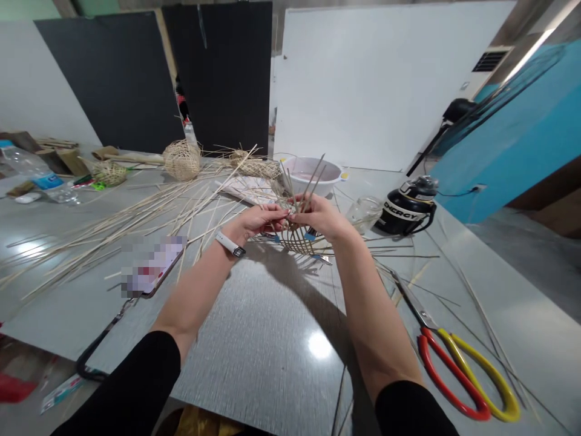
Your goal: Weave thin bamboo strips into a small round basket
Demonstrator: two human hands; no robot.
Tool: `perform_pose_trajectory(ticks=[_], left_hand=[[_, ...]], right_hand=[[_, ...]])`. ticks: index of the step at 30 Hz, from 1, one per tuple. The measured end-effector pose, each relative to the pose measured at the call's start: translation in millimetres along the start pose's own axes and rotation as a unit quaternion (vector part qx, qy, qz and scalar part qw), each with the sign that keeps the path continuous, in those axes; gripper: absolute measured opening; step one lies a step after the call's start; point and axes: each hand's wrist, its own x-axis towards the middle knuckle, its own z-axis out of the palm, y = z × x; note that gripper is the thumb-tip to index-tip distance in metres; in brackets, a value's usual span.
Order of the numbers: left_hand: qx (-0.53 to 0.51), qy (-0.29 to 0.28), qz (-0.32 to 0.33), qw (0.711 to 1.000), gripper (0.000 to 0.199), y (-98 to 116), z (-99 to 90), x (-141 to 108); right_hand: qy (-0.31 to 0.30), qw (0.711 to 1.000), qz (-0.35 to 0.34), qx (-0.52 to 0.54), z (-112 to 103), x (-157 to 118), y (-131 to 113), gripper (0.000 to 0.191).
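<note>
The left hand (263, 219) and the right hand (318, 217) pinch thin strips (316, 175) of the woven basket (297, 241), in front of the white basin (334, 174). Bend each strip slowly (it could snap) and pull it snug.

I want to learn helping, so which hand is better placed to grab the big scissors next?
Probably the right hand: the scissors lie out on its side. The left hand is farther away. Both hands are busy at the woven piece.

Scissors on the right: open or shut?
Shut, apparently: the scissors show blades lined up as one narrow strip, the red handle beside the yellow handle.
</note>
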Motion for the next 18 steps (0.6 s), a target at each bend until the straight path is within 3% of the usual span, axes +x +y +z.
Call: perform_pose_trajectory(ticks=[4, 10, 18], left_hand=[[0.024, 0.017, 0.062, 0.998, 0.03, -1.3, 5.8, 1.4], [0.027, 0.082, 0.114, 0.99, 0.032, -3.2, 17.3, 3.1], [0.033, 0.129, 0.14, 0.981, 0.025, -9.8, 27.4, 4.4]], right_hand=[[-0.017, 0.999, -0.025, -0.043, -3.4, -2.8, -1.3, 0.04], [0.069, 0.978, -0.077, -0.18, -5.7, -5.9, -4.1, 0.053], [0.063, 0.984, -0.019, -0.167, -3.8, -5.3, -7.2, 0.02]])
